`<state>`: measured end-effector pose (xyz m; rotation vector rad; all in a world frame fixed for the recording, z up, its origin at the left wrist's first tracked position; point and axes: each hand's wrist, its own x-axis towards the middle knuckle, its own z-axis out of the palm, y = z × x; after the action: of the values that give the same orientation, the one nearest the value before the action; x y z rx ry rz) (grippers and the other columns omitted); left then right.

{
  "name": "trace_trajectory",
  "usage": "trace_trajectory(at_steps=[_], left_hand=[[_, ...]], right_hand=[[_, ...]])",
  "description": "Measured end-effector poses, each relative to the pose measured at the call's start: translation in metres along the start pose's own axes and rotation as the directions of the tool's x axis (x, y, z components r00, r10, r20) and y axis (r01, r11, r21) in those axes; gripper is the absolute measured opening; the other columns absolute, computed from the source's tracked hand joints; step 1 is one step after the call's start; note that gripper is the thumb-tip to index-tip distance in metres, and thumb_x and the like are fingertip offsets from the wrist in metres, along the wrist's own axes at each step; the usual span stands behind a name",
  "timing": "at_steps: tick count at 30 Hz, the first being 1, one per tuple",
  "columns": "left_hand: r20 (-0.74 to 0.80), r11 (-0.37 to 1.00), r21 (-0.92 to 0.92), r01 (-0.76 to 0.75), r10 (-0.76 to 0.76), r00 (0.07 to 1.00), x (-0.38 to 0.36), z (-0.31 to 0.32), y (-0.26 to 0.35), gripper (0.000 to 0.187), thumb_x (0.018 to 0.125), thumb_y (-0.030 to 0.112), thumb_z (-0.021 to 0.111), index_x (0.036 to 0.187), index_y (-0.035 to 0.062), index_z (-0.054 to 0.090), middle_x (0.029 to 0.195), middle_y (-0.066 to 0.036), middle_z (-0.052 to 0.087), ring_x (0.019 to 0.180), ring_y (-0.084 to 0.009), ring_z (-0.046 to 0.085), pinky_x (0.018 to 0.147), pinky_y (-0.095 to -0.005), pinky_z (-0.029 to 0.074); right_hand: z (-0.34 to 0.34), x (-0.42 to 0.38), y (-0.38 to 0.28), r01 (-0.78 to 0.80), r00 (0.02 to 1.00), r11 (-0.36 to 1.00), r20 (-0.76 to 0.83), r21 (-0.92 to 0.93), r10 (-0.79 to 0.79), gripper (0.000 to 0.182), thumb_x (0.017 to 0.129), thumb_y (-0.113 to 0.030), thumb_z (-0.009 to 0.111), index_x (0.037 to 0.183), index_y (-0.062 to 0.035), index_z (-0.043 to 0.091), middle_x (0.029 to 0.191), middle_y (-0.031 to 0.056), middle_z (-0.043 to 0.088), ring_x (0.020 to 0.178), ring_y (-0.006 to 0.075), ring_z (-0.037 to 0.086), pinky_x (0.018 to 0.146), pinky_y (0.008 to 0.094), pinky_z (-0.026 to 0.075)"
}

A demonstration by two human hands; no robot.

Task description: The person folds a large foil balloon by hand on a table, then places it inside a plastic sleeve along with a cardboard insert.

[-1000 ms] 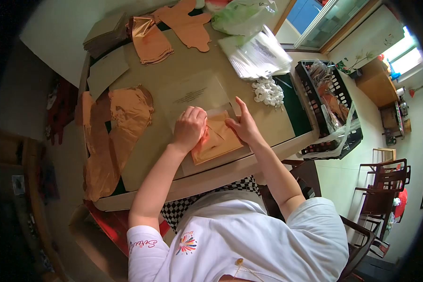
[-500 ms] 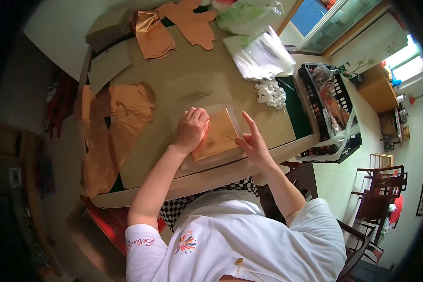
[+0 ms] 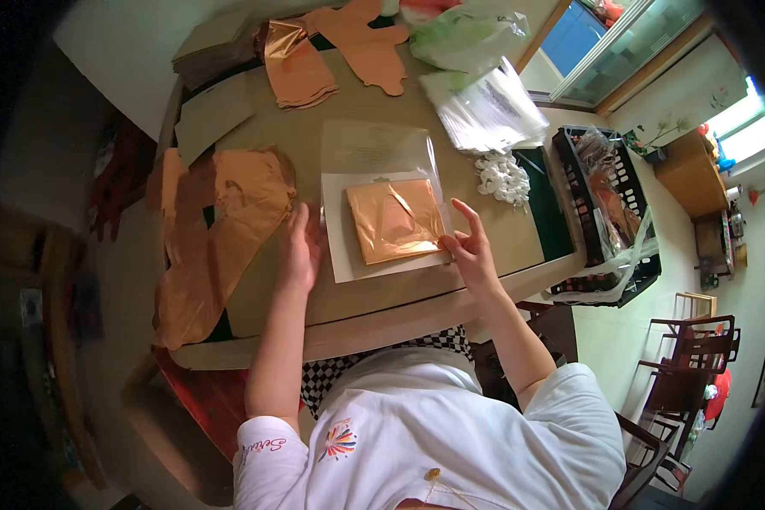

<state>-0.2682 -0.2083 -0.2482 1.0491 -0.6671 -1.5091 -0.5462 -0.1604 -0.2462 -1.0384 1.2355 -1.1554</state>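
A folded square of shiny copper-coloured foil (image 3: 395,223) lies on a white card (image 3: 340,246) near the table's front edge. A clear plastic sleeve (image 3: 378,149) extends beyond the card's far side. My left hand (image 3: 301,246) is just left of the card, fingers extended and apart from the foil, holding nothing. My right hand (image 3: 471,246) pinches the foil's lower right corner between thumb and a finger, with the index finger raised.
Flat copper foil pieces (image 3: 221,229) lie at the left, more foil shapes (image 3: 370,47) at the back. White card stacks (image 3: 212,51), clear sleeves (image 3: 489,110), a green bag (image 3: 467,38) and white string (image 3: 503,178) surround them. A black crate (image 3: 608,212) stands right.
My left hand has left the foil and moved left, opening out. The foil now shows whole and shiny on the card. My right hand stays at its right edge. The view has shifted slightly.
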Motion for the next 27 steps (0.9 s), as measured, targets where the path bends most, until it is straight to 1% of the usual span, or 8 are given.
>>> trace_trajectory(at_steps=[1, 5, 13, 16, 18, 20, 23, 27], left_hand=[[0.112, 0.962, -0.195, 0.191, -0.172, 0.979, -0.005, -0.003, 0.001, 0.046, 0.100, 0.040, 0.048, 0.128, 0.0037, 0.050, 0.125, -0.010, 0.057, 0.116, -0.0198, 0.053, 0.097, -0.0343, 0.041], [0.316, 0.949, -0.271, 0.163, -0.072, 0.946, -0.021, -0.003, -0.008, 0.051, 0.099, 0.046, 0.046, 0.125, 0.0030, 0.054, 0.124, -0.008, 0.059, 0.112, -0.0168, 0.055, 0.094, -0.0322, 0.042], [0.033, 0.982, 0.024, 0.188, -0.189, 0.981, -0.016, 0.004, -0.009, 0.034, 0.094, 0.019, 0.056, 0.122, 0.0009, 0.055, 0.111, -0.007, 0.063, 0.097, -0.0167, 0.062, 0.084, -0.0308, 0.050], [0.025, 0.992, 0.027, 0.120, -0.120, 0.992, -0.008, -0.002, -0.027, 0.030, 0.093, 0.013, 0.052, 0.120, 0.0003, 0.056, 0.114, -0.010, 0.063, 0.103, -0.0194, 0.061, 0.090, -0.0332, 0.049], [0.018, 0.991, 0.039, 0.125, -0.126, 0.992, -0.010, 0.004, -0.022, 0.031, 0.094, 0.015, 0.051, 0.121, 0.0003, 0.055, 0.116, -0.011, 0.062, 0.106, -0.0203, 0.060, 0.092, -0.0344, 0.048], [0.026, 0.986, 0.071, 0.151, -0.153, 0.988, -0.012, 0.010, -0.019, 0.034, 0.096, 0.020, 0.050, 0.123, 0.0006, 0.054, 0.119, -0.012, 0.061, 0.109, -0.0216, 0.059, 0.093, -0.0353, 0.047], [0.078, 0.904, -0.332, 0.271, -0.260, 0.962, -0.009, 0.019, -0.019, 0.037, 0.098, 0.027, 0.048, 0.126, 0.0036, 0.053, 0.119, -0.009, 0.061, 0.112, -0.0196, 0.057, 0.097, -0.0363, 0.044], [0.185, 0.952, -0.266, 0.150, -0.102, 0.977, -0.023, 0.018, -0.022, 0.041, 0.099, 0.031, 0.041, 0.130, 0.0039, 0.047, 0.124, -0.012, 0.057, 0.112, -0.0251, 0.059, 0.093, -0.0441, 0.052]], right_hand=[[0.002, -0.001, -0.003, -0.022, 1.000, 1.000, 0.001, -0.006, 0.022, 0.061, 0.094, 0.000, 0.053, 0.147, -0.0207, 0.030, 0.078, 0.0009, 0.062, 0.068, 0.0046, 0.054, 0.059, 0.0174, 0.039], [0.013, -0.003, -0.014, -0.099, 0.995, 0.992, -0.043, -0.084, 0.096, 0.059, 0.095, -0.001, 0.053, 0.146, -0.0209, 0.031, 0.075, -0.0003, 0.060, 0.067, 0.0044, 0.053, 0.058, 0.0180, 0.039], [0.003, 0.004, -0.017, -0.123, 0.985, 0.938, 0.077, -0.323, 0.156, 0.054, 0.093, -0.006, 0.058, 0.142, -0.0191, 0.038, 0.084, 0.0045, 0.062, 0.077, 0.0113, 0.058, 0.069, 0.0251, 0.045], [0.013, -0.005, -0.029, 0.331, 0.836, 0.278, 0.144, -0.902, -0.529, 0.055, 0.090, -0.009, 0.060, 0.141, -0.0169, 0.041, 0.115, 0.0142, 0.060, 0.108, 0.0248, 0.058, 0.093, 0.0367, 0.045], [0.028, -0.018, -0.050, 0.505, 0.796, 0.100, 0.417, -0.857, -0.438, 0.059, 0.086, -0.008, 0.061, 0.141, -0.0151, 0.041, 0.133, 0.0150, 0.050, 0.124, 0.0291, 0.046, 0.104, 0.0410, 0.037], [0.040, -0.024, -0.053, 0.611, 0.759, 0.066, 0.560, -0.789, -0.333, 0.060, 0.083, -0.005, 0.060, 0.140, -0.0131, 0.043, 0.142, 0.0151, 0.045, 0.133, 0.0303, 0.040, 0.110, 0.0426, 0.033], [0.044, -0.004, -0.053, 0.658, 0.744, 0.190, 0.589, -0.729, -0.316, 0.059, 0.080, 0.000, 0.057, 0.137, -0.0105, 0.047, 0.140, 0.0143, 0.047, 0.133, 0.0282, 0.042, 0.111, 0.0424, 0.033], [0.050, 0.009, -0.054, 0.627, 0.772, 0.349, 0.499, -0.696, -0.394, 0.053, 0.080, 0.003, 0.052, 0.132, -0.0094, 0.053, 0.133, 0.0137, 0.055, 0.125, 0.0297, 0.050, 0.110, 0.0439, 0.034]])
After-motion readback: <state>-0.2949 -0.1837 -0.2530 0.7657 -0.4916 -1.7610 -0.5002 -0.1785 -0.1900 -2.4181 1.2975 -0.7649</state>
